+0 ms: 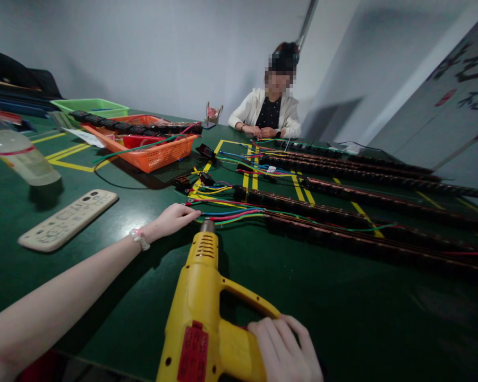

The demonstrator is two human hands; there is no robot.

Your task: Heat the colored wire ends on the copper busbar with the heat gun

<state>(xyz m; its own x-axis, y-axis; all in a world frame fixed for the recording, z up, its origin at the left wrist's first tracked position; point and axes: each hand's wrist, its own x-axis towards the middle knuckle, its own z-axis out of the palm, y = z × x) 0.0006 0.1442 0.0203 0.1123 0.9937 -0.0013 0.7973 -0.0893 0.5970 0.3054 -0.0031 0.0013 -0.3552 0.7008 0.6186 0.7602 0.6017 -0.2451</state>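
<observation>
My right hand (pixel 289 347) is wrapped round the handle of a yellow heat gun (pixel 201 297). The gun's metal nozzle points away from me, close to a bundle of coloured wires. My left hand (pixel 176 220) pinches the end of a blue wire (pixel 231 212) just beyond the nozzle. Beside it run a red wire (pixel 227 217) and green and yellow ones. These wires come out of a long dark bar-shaped wiring assembly (pixel 334 232) that stretches off to the right.
More long dark bars (pixel 366 170) lie behind, side by side. An orange basket (pixel 165 154), a green basket (pixel 115 110), a plastic bottle (pixel 26 154) and a phone in a beige case (pixel 67 220) are on the left. A person (pixel 269 114) sits across the green table (pixel 123 297).
</observation>
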